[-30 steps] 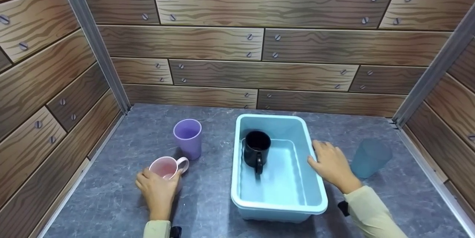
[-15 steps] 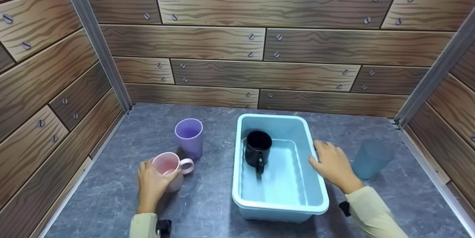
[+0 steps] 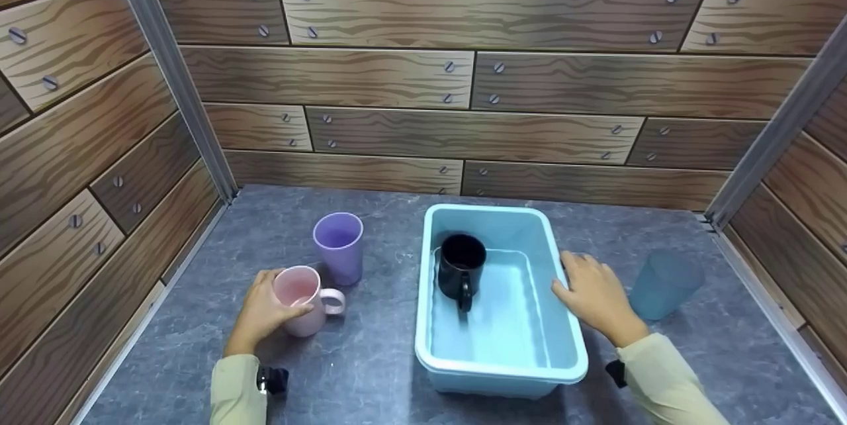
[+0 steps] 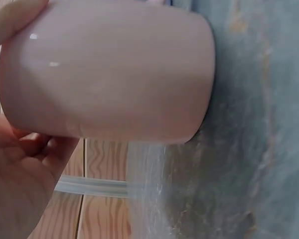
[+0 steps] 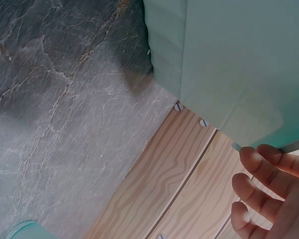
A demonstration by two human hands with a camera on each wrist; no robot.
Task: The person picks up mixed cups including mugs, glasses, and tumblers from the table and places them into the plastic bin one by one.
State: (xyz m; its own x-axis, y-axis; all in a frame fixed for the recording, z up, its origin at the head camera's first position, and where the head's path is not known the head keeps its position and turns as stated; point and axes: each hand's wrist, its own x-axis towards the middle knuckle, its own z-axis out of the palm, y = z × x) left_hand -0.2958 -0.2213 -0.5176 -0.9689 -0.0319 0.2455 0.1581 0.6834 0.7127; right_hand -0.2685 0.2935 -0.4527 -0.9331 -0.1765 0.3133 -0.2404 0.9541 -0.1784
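Note:
A pink mug (image 3: 306, 309) is in my left hand (image 3: 261, 309), with the thumb on the near side and fingers behind it. Its handle points right, and its base is at or very close to the tabletop in the left wrist view, where the mug wall (image 4: 109, 69) fills much of the picture. On the light blue bin (image 3: 503, 369), my right hand (image 3: 595, 292) holds the right rim, thumb over the edge; bent fingers (image 5: 259, 164) show against the rim in the right wrist view. Inside the bin, a black mug (image 3: 458, 276) stands upright at the left.
A purple cup (image 3: 343, 256) stands just behind the pink mug. To the right of the bin, a translucent teal cup (image 3: 665, 286) is partly behind my right wrist. Wood-patterned walls (image 3: 423, 81) enclose the grey marbled tabletop (image 3: 370, 372) at the back and sides.
My left hand has shifted from above the pink mug to its left side, turning the mug so its handle points right and moving it slightly. The right hand stays on the bin rim.

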